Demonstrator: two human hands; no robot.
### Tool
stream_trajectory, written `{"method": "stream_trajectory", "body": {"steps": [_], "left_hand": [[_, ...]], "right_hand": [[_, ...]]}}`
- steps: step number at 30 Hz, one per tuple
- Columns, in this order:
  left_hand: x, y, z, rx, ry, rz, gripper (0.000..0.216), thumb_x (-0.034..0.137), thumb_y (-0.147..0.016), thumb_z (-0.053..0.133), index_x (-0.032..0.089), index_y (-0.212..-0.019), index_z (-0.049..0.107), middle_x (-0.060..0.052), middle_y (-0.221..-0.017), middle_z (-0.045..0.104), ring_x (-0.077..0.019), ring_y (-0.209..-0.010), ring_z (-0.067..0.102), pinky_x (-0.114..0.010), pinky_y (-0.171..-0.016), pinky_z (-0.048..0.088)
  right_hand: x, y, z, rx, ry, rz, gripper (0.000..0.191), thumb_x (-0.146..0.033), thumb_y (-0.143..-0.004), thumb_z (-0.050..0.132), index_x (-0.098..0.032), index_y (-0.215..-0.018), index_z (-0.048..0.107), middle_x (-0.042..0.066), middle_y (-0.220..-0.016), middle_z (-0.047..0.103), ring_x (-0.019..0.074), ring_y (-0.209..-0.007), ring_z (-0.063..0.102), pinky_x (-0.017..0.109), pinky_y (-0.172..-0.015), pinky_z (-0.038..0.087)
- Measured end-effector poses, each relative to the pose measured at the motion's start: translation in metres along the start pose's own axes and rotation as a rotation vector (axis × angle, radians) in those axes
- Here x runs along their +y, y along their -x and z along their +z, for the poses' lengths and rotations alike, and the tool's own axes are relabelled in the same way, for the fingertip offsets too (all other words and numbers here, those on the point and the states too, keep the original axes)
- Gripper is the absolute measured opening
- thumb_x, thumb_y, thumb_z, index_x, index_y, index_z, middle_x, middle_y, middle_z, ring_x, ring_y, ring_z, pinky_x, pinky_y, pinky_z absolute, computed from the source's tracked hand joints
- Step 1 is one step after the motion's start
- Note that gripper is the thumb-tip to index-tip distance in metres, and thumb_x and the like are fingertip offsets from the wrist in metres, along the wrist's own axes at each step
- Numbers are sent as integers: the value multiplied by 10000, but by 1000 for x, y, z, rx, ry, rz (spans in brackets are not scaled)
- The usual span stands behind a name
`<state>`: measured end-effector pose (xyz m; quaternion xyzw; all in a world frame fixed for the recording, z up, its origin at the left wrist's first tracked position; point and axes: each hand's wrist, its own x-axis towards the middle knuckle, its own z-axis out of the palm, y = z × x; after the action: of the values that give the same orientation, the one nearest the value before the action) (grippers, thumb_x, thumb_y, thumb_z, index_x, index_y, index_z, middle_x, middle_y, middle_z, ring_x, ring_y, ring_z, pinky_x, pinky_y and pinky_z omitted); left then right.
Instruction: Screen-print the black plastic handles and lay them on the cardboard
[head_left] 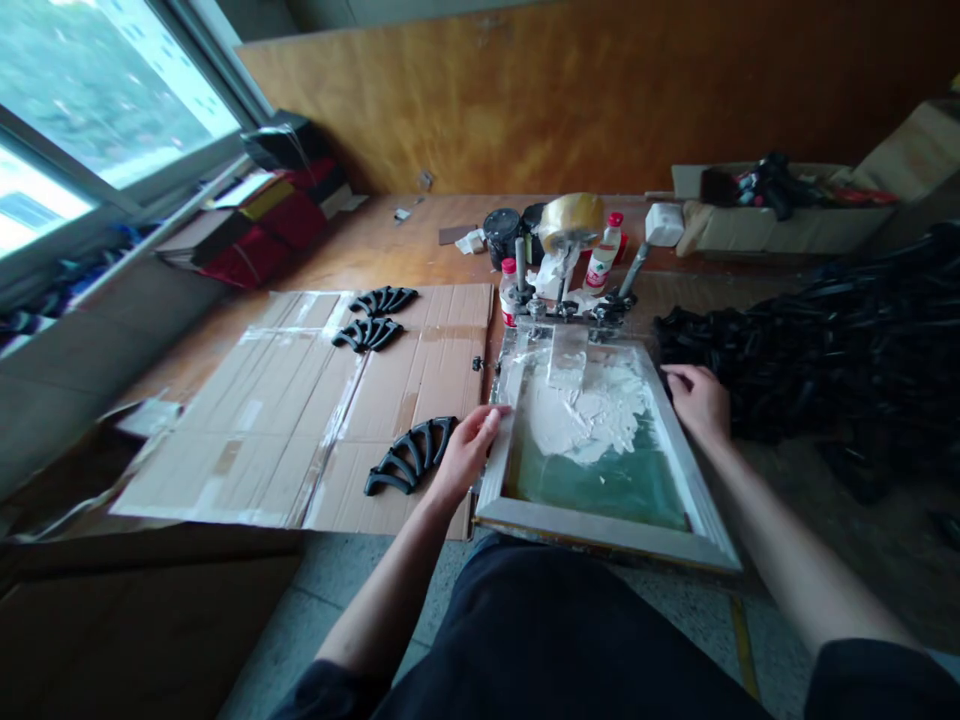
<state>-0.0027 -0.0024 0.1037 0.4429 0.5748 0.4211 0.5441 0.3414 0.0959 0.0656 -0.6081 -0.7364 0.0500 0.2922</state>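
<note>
A screen printing frame [600, 527] with pale metal sides lies in front of me, tilted slightly in view. Thick white ink [592, 410] is spread over the far part of its green mesh [600, 490], below a clear squeegee-like block [568, 357]. At the frame's left side, my left hand [472, 445] is closed with its fingertips on the edge. My right hand [701, 400] has curled fingers at the opposite edge, close to a heap of black curved parts [787, 350]. Metal hinge clamps [577, 312] stand at the frame's far end.
Left of the frame, flattened cardboard [262, 410] carries black curved handles [412, 455] in fanned rows. Behind the clamps are a tape roll [571, 222], red-capped bottles [602, 255] and a black tub [502, 235]. An open carton [795, 220] stands at the back right.
</note>
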Motion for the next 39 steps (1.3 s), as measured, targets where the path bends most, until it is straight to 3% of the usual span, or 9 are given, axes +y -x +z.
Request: {"method": "stream_trajectory", "body": {"steps": [5, 9, 14, 18, 24, 29, 32, 35, 39], "left_hand": [[-76, -10, 5, 47, -214, -79, 644, 496, -844, 565, 232, -1422, 455, 57, -628, 474, -80, -508, 386, -187, -492, 304], [-94, -21, 8, 44, -336, -77, 574, 488, -873, 505, 241, -1391, 497, 39, -666, 519, -104, -570, 451, -202, -534, 344], [-100, -23, 5, 46, -353, -87, 580, 516, -871, 502, 230, -1375, 518, 23, -692, 561, -124, -607, 495, -217, -559, 365], [-101, -24, 5, 56, -340, -96, 579, 514, -864, 516, 215, -1360, 532, 17, -709, 577, -125, -620, 513, -218, -563, 381], [-98, -22, 6, 38, -281, -100, 573, 514, -868, 518, 215, -1356, 525, 11, -718, 597, -121, -596, 520, -214, -528, 379], [-99, -22, 7, 55, -262, -118, 571, 502, -867, 527, 204, -1354, 526, 4, -723, 601, -117, -595, 523, -209, -526, 381], [-91, -20, 5, 29, -273, -115, 570, 499, -867, 528, 216, -1363, 516, 30, -666, 548, -100, -547, 469, -202, -501, 338], [-70, -16, 1, -17, -246, -100, 616, 514, -858, 543, 229, -1399, 475, 56, -600, 479, -86, -502, 401, -192, -474, 285], [-22, -9, -2, -38, -85, -69, 634, 614, -848, 514, 190, -1318, 558, 26, -624, 520, -84, -496, 398, -196, -457, 291]], "right_hand": [[-74, -33, 24, -63, 64, -206, 565, -359, -772, 718, -159, -1273, 551, 156, -1329, 498, 304, -1154, 504, 441, -922, 458], [-119, -18, 44, -411, 138, -217, 173, -278, -826, 663, -185, -972, 653, 86, -971, 668, 242, -938, 599, 340, -789, 463], [-109, 30, 28, -584, 63, -498, 253, -52, -815, 508, -191, -957, 665, 57, -970, 687, 194, -900, 616, 273, -747, 423], [-99, 30, 14, -705, -35, -635, 282, -31, -739, 540, -225, -892, 677, 6, -889, 694, 169, -847, 624, 245, -697, 411], [-100, 38, 32, -444, -62, -550, 333, -34, -769, 532, -210, -1002, 690, 50, -1029, 708, 188, -922, 640, 275, -764, 470], [-93, 53, 27, -499, -144, -554, 300, -85, -809, 572, -243, -1036, 688, 17, -981, 720, 163, -888, 664, 255, -756, 496], [-100, 20, 24, -429, -135, -384, 271, -217, -851, 633, -283, -1112, 666, -3, -999, 720, 165, -877, 669, 258, -744, 501], [-106, -27, 22, -290, -70, -241, 492, -276, -843, 667, -331, -1319, 554, 14, -1141, 693, 192, -944, 657, 304, -789, 508], [-76, -68, -5, -114, -22, -87, 495, -346, -839, 674, -278, -1319, 579, 49, -967, 714, 186, -790, 648, 314, -729, 490]]}}
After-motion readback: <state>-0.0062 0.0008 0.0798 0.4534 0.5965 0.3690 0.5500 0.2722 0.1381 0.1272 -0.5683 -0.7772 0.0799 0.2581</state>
